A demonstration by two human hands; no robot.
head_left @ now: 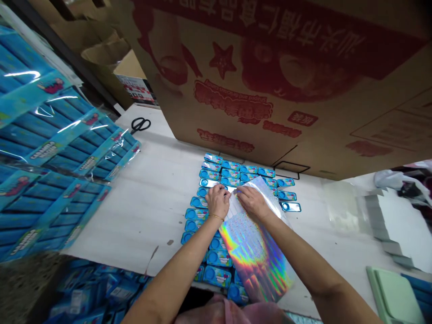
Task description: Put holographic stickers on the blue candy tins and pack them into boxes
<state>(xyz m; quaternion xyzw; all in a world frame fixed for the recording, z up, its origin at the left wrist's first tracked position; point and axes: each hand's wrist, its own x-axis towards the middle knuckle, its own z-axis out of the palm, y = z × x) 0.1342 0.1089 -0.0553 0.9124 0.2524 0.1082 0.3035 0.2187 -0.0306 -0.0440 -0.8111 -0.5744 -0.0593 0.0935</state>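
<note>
A shiny holographic sheet [258, 252] lies slanted over rows of small blue tins [218, 258] on the white table. My right hand [252, 202] rests on the sheet's upper part, its fingers bent and gripping near the upper left edge. Close beside it, my left hand [218, 201] is closed, thumb and fingers together by the same edge of the sheet and above the tins. Whatever is between the left fingertips is too small to make out. Several tins stay uncovered behind and left of the sheet, and a few, such as one tin [290, 206], lie to its right.
A large printed cardboard box [236, 90] stands across the back. Wrapped blue packs [60, 135] are stacked at left, near black scissors [140, 124]. More blue packets [101, 288] lie below the front edge. White card stacks [401, 225] and a green container [393, 292] are at right.
</note>
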